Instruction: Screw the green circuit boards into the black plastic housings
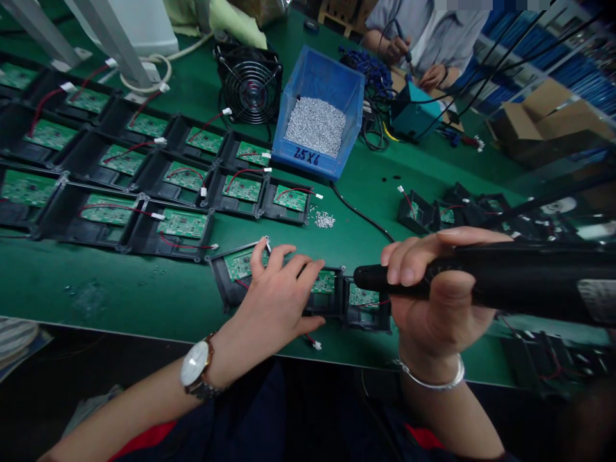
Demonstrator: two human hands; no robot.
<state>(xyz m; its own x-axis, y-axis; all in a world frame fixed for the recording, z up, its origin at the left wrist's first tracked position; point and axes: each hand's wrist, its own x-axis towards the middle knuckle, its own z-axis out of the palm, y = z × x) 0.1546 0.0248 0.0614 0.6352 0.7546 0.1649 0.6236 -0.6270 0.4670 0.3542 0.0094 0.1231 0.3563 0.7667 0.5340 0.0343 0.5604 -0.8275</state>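
Observation:
My right hand (437,301) is wrapped round a black electric screwdriver (524,273), held level with its tip end pointing left. Below that end is a black plastic housing (368,321) with a green circuit board (363,295) in it. My left hand (276,289) lies palm down with fingers spread over two neighbouring housings. One fingertip reaches the far rim of the tilted left housing (221,282), beside a small bright piece at its corner. The middle housing is partly hidden under this hand; its circuit board (323,282) shows beyond the fingers.
Rows of housings with boards (178,224) fill the left side. A small screw pile (325,220) lies ahead, before a blue bin (312,163) of screws. A fan (253,90) stands left of it. More housings (447,208) lie right. Across the table a person's hands (433,77) are working.

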